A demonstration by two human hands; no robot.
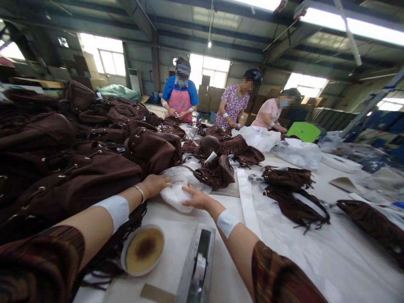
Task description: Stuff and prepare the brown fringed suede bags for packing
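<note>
Both hands out over white-covered worktable [315, 269], meeting at soft white crumpled padding/tissue bundle [176, 194] lying near table centre, just in front of big heap of dark brown suede-like drawstring bags w/ brass eyelets [78, 168]. Left hand [155, 184], thin bracelet + white wristband on forearm, resting on bundle's upper left edge: fingers loosely curved, slightly spread, tips touching white material, not clamped round it. Right hand [196, 198], white wristband too, flat against bundle's right side; fingers nearly straight, close together, pressing lightly on it; no closed grip visible. Bundle touching both hands, partly under clear plastic w/ a brown bag [216, 171] just behind. Near edge, betw. the two forearms: grey metal tape dispenser [197, 265]; beside it, left, round white dish w/ brown-stained centre [143, 250]. Right of hands: long white strip [248, 202], more brown fringed bags [293, 198] laid apart on table. Far end: three people standing at table, hands busy w/ bags & white plastic sheets [284, 147]; green chair-like shape [303, 131] beyond.
</note>
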